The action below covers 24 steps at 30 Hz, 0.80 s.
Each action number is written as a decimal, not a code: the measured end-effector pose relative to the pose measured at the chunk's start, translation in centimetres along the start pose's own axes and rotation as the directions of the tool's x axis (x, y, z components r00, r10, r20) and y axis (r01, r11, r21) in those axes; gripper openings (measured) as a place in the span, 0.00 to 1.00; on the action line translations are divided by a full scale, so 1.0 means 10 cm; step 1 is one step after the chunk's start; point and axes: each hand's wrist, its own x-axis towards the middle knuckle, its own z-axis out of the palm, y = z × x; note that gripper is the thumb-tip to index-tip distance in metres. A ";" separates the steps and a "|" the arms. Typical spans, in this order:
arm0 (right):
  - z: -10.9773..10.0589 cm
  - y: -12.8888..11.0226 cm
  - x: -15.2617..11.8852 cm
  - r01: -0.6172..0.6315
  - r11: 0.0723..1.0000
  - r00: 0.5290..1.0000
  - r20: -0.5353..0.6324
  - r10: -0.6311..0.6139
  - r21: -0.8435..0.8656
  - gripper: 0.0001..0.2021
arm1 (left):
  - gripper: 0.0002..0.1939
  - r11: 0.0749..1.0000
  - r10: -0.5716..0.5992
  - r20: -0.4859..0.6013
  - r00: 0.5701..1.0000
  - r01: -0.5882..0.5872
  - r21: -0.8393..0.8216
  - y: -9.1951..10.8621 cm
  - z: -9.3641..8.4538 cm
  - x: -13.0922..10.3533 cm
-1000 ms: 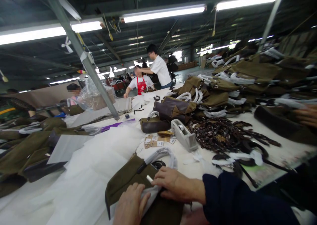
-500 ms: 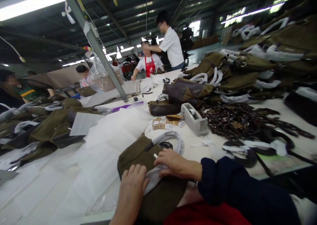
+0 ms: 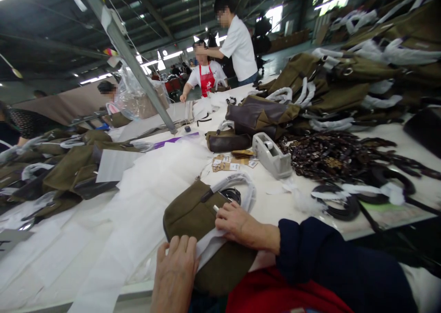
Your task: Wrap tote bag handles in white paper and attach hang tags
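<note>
An olive-green handbag [image 3: 193, 207] with a dark zip lies at the table's front edge in the head view. One of its handles [image 3: 250, 184], wrapped in clear-white film, arches up behind my right hand. A strip of white wrapping sheet [image 3: 211, 247] crosses the bag between my hands; whether a handle lies inside it, I cannot tell. My left hand [image 3: 177, 262] has its fingers curled over the strip's lower left end. At the other end, my right hand [image 3: 237, 223] pinches the strip, and a short white stick-like piece [image 3: 216, 208] pokes out by its fingers.
Thin white sheets [image 3: 148, 189] spread to the left. A grey tape dispenser [image 3: 272, 156], paper tags [image 3: 230, 162] and a heap of dark brown straps [image 3: 330, 156] lie beyond the bag. Piled bags [image 3: 320, 92] fill the right. Co-workers [image 3: 237, 51] are across the table.
My left hand has shifted slightly left and down, and more of the white strip shows between my hands. My right hand has barely moved. The camera view has tilted down a little.
</note>
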 end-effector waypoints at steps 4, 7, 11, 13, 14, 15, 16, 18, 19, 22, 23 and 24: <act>-0.01 -0.03 0.01 0.045 0.998 0.999 -0.025 -0.046 -0.053 0.04 | 0.09 0.999 0.037 -0.016 0.999 -0.037 -0.009 0.00 0.01 -0.06; -0.02 -0.04 -0.01 0.071 0.997 0.996 -0.042 -0.073 -0.039 0.02 | 0.11 0.992 0.125 -0.062 0.990 -0.125 0.016 -0.03 0.08 -0.11; -0.03 -0.07 -0.04 0.114 0.993 0.991 -0.066 -0.115 -0.024 0.04 | 0.12 0.957 0.284 -0.214 0.935 -0.290 0.003 -0.11 0.25 -0.16; -0.04 -0.07 -0.06 0.154 0.988 0.986 -0.065 -0.156 -0.025 0.03 | 0.12 0.920 0.365 -0.313 0.877 -0.390 -0.019 -0.16 0.32 -0.18; -0.04 -0.07 -0.06 0.173 0.985 0.983 -0.065 -0.174 -0.028 0.03 | 0.12 0.901 0.397 -0.349 0.849 -0.434 -0.030 -0.18 0.35 -0.19; -0.04 -0.07 -0.06 0.186 0.982 0.980 -0.065 -0.187 -0.032 0.03 | 0.12 0.882 0.422 -0.374 0.826 -0.470 -0.044 -0.21 0.37 -0.21; -0.04 -0.07 -0.06 0.194 0.980 0.979 -0.065 -0.196 -0.034 0.03 | 0.12 0.866 0.439 -0.386 0.811 -0.497 -0.060 -0.23 0.38 -0.22; -0.04 -0.06 -0.07 0.204 0.978 0.976 -0.067 -0.206 -0.033 0.04 | 0.13 0.834 0.470 -0.394 0.790 -0.544 -0.095 -0.29 0.39 -0.26; -0.04 -0.05 -0.07 0.206 0.978 0.976 -0.069 -0.208 -0.031 0.04 | 0.14 0.819 0.486 -0.384 0.785 -0.562 -0.113 -0.31 0.39 -0.28; -0.05 -0.05 -0.07 0.215 0.976 0.974 -0.070 -0.216 -0.026 0.05 | 0.16 0.789 0.472 -0.385 0.793 -0.575 -0.216 -0.36 0.37 -0.33; -0.05 -0.05 -0.07 0.220 0.975 0.973 -0.071 -0.222 -0.027 0.06 | 0.15 0.778 0.454 -0.383 0.804 -0.568 -0.269 -0.36 0.36 -0.34; -0.05 -0.05 -0.07 0.228 0.973 0.971 -0.071 -0.229 -0.029 0.06 | 0.14 0.766 0.437 -0.367 0.821 -0.554 -0.326 -0.36 0.34 -0.35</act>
